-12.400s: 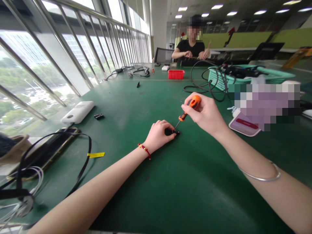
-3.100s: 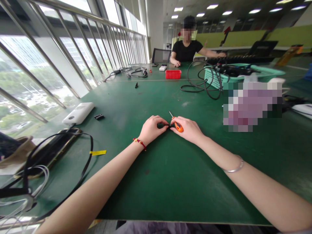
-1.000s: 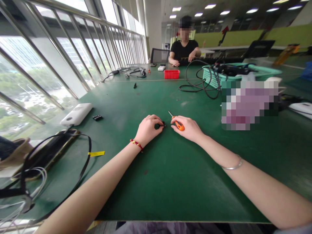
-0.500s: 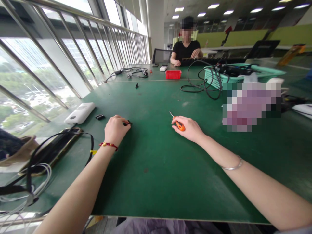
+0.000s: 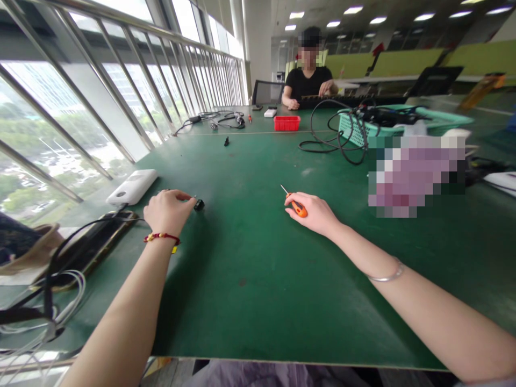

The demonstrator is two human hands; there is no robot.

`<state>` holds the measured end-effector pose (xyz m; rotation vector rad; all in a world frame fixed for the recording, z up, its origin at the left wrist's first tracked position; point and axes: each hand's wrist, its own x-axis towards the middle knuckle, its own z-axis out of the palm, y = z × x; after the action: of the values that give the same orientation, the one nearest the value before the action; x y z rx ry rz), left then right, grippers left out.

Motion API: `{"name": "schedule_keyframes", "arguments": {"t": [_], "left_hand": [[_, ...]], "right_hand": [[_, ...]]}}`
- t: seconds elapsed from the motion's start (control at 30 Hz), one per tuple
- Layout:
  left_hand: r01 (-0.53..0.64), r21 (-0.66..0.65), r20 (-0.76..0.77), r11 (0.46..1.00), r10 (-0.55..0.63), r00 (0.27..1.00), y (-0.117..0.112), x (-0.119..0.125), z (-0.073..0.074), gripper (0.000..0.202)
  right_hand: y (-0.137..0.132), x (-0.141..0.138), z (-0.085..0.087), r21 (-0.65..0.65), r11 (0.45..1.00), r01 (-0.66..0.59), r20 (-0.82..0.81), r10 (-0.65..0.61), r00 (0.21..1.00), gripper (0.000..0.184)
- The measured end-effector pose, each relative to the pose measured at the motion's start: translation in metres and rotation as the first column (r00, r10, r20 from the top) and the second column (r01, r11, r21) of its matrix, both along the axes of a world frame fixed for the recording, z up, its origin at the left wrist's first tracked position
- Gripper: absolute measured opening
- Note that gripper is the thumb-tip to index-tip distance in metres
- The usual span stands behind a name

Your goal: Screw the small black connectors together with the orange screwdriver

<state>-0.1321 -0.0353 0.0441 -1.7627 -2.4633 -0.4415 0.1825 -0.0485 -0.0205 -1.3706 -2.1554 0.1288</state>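
My left hand [image 5: 167, 210] rests on the green table [image 5: 258, 279] with its fingers curled down. A small black part [image 5: 198, 204] lies on the table right at its fingertips; whether they touch is unclear, and what is under the fingers is hidden. My right hand [image 5: 318, 214] lies on the table to the right, closed round a small orange-handled screwdriver [image 5: 297, 207] whose metal tip points up and to the left.
A white power bank [image 5: 131, 186], a black device with cables [image 5: 80, 247] and white wires sit at the left edge. Farther back are a red bin [image 5: 286, 123], a teal basket [image 5: 399, 124] with black cables, and a person in black [image 5: 308, 80].
My left hand has slid left across the table, away from my right hand, taking the small black part with it. My right hand has stayed put with the screwdriver.
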Motion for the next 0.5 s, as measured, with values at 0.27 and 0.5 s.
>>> {"name": "schedule_keyframes", "arguments": {"t": [0.27,0.5], "left_hand": [[0.007,-0.056,0.037,0.998,-0.005,0.999,0.0018,0.0033,-0.0044,0.039],[0.004,-0.078,0.056,0.997,0.000,0.998,0.0026,0.0039,-0.0052,0.036]], "right_hand": [[0.0015,0.0006,-0.0021,-0.002,1.000,-0.006,0.002,0.006,1.000,0.010],[0.0009,0.0008,-0.0017,-0.013,1.000,-0.003,0.004,0.003,1.000,0.010]]}}
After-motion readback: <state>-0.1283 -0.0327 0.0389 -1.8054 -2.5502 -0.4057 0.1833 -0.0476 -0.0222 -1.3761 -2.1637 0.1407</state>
